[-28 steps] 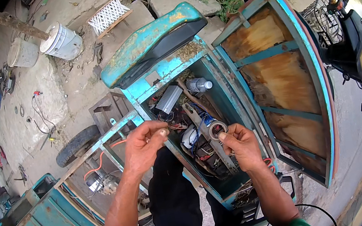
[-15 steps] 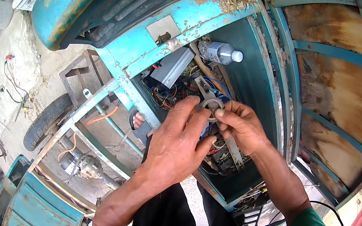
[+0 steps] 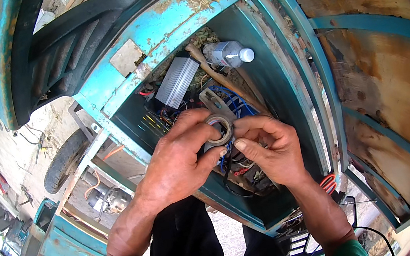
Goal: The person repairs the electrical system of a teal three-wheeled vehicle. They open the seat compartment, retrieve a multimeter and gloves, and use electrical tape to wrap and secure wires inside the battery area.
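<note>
Pinching the roll of tape (image 3: 229, 127) between fingers and thumb of the left hand (image 3: 177, 156), likely to keep the ring steady and its right edge reachable; bringing the right hand (image 3: 276, 151) up close at that edge, with thumb and forefinger bent toward each other, impossible to tell whether gripping a loose end. Working right above the open turquoise box (image 3: 277, 84), over blue wires (image 3: 239, 102), probably for a short reach. Just beyond, on to the slotted metal bar (image 3: 214, 102), lying over the tangle; then to the silver ribbed case (image 3: 178, 82), resting aslant, and past the stick (image 3: 224, 79) to the bottle (image 3: 228, 53), lying on its side, perhaps simply stowed. Out right, to the wood-backed lid (image 3: 372, 64), swung wide, presumably for access; off left, to the tyre (image 3: 66, 160).
</note>
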The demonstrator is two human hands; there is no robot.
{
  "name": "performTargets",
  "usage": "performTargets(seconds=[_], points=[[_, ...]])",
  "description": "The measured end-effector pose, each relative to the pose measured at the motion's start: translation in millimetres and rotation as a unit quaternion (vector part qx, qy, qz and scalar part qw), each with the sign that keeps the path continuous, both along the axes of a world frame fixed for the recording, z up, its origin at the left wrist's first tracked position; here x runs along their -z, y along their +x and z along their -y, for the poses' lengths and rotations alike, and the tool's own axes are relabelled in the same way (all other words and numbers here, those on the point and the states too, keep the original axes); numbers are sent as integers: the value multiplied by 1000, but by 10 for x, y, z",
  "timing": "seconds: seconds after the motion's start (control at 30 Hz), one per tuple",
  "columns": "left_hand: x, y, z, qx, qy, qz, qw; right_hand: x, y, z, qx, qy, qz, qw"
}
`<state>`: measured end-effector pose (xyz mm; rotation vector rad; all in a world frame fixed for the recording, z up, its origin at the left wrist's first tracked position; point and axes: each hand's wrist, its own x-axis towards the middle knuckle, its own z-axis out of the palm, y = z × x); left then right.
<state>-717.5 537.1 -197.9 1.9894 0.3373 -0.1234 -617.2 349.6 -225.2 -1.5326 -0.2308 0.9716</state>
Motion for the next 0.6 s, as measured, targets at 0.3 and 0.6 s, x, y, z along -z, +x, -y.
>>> performTargets(seconds=[0.3, 0.6], points=[[34, 136, 182, 57, 86, 6, 995, 14, 108, 81, -28, -61, 104, 992], [97, 178, 187, 65, 57, -36, 996, 212, -15, 138, 24, -64, -36, 997]])
